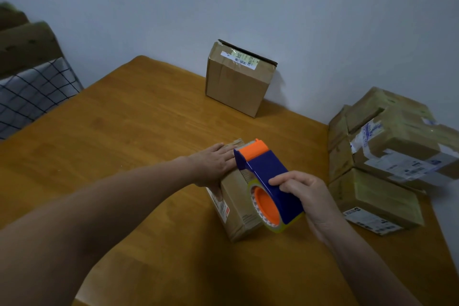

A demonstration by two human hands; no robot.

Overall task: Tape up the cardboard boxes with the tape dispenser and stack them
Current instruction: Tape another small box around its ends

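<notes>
Two hands shared the job. The right hand [305,196] had its fingers and thumb curled tight round the blue body of the tape dispenser [268,171]. Its orange front end was tipped down over the far end of the small box [238,213]; whether it touched the cardboard could not be told. The left hand [213,164] lay flat on the box's top with fingers straight, pressing it down on the table [124,144] and gripping nothing.

A tall box [238,82] stood well apart against the wall, and a pile of boxes [387,156] sat at the table's right edge.

The risks looked plain. The left fingertips lay just beside the dispenser's front, so a pull toward the body could drag the cutter or sticky tape across them. The box was narrow and light-looking, and it might skid or twist if the flat hand eased off, leaving the strip crooked or off the seam.
</notes>
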